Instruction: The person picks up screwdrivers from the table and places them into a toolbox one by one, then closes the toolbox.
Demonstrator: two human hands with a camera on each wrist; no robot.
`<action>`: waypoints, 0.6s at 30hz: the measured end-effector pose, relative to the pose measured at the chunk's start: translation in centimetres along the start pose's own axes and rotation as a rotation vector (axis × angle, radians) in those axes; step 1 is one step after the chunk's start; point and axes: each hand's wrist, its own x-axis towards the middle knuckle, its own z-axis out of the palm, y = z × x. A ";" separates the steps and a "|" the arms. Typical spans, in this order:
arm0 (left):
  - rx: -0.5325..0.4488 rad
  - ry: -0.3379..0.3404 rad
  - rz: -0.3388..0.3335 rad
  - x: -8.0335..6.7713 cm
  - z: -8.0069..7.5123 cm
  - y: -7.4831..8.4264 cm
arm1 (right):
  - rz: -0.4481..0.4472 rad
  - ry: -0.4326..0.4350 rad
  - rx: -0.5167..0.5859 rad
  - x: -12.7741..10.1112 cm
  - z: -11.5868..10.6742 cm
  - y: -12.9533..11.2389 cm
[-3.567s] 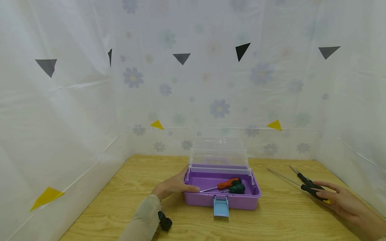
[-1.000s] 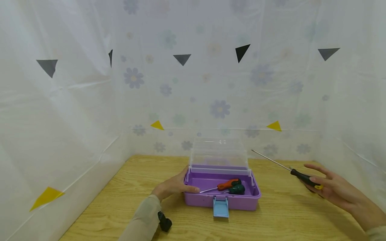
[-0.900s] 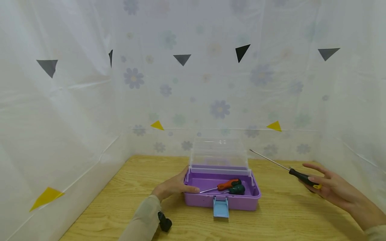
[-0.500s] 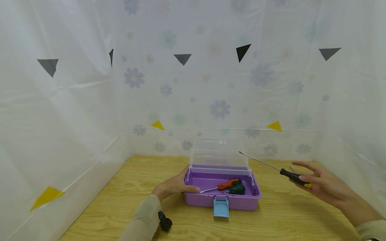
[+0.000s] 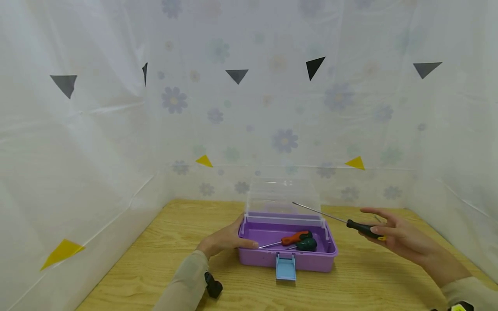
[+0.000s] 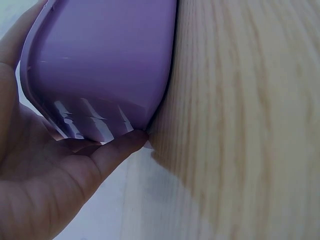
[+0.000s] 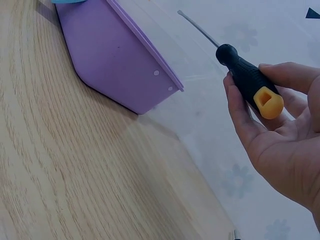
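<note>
My right hand (image 5: 404,239) pinches a long screwdriver (image 5: 363,228) by its black handle with a yellow end. Its thin shaft points left, and the tip overlaps the clear lid in the head view. In the right wrist view, the screwdriver (image 7: 250,82) sits between thumb and fingers. My left hand (image 5: 225,239) grips the left side of a purple toolbox (image 5: 307,261), thumb over the rim. Inside the box lie an orange-handled screwdriver (image 5: 294,238) and a dark green-handled one (image 5: 306,245). The left wrist view shows fingers against the box wall (image 6: 105,60).
The toolbox's transparent lid (image 5: 282,194) stands tilted back, and its light blue latch (image 5: 285,268) hangs down in front. A metal tip (image 5: 377,219) shows on the wooden table (image 5: 350,285) behind my right hand. White flowered sheeting (image 5: 249,121) surrounds the table.
My right hand has picked the black-and-yellow screwdriver up from the table's right side and carried it left to the box. My left hand has stayed on the toolbox.
</note>
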 end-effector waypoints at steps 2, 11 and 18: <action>-0.003 0.000 -0.002 0.0 0.0 0.0 | 0.004 -0.001 -0.004 0.3 0.2 0.1; -0.022 -0.005 0.001 0.0 0.0 0.1 | 0.040 0.000 -0.054 1.6 1.1 0.5; -0.036 -0.014 0.008 0.0 0.1 0.2 | 0.055 -0.025 -0.087 2.8 1.8 1.1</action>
